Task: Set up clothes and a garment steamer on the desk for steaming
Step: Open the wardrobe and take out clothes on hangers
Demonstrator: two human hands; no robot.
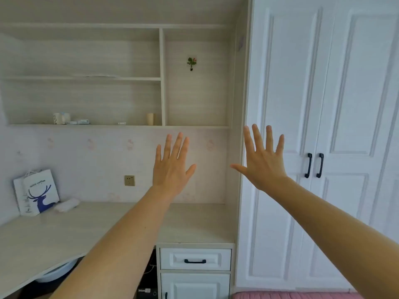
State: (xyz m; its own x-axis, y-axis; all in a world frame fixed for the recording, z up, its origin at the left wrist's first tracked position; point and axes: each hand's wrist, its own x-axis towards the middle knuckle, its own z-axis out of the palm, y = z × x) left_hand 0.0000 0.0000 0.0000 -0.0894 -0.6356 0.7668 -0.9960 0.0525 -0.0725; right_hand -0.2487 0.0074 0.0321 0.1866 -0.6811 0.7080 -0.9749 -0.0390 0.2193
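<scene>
Hands were held up side by side with their backs to the camera, both gripping nothing: the left hand had its fingers straight and slightly fanned in front of the pale wall, and the right hand had its fingers spread wider, in front of the edge of the white wardrobe. The two thumbs pointed toward each other with a gap between them. Below the left forearm ran the light wood surface, reaching to the wall. At its far left end a white paper bag with a blue deer print leaned against the wall, and a pale rolled cloth lay just beside it. A wall socket sat above the surface, left of the left hand. Higher up, a shelf carried white mugs and a cream cup. Under the right end of the surface was a white drawer with a dark handle. The wardrobe doors were shut, their two black handles close together.
</scene>
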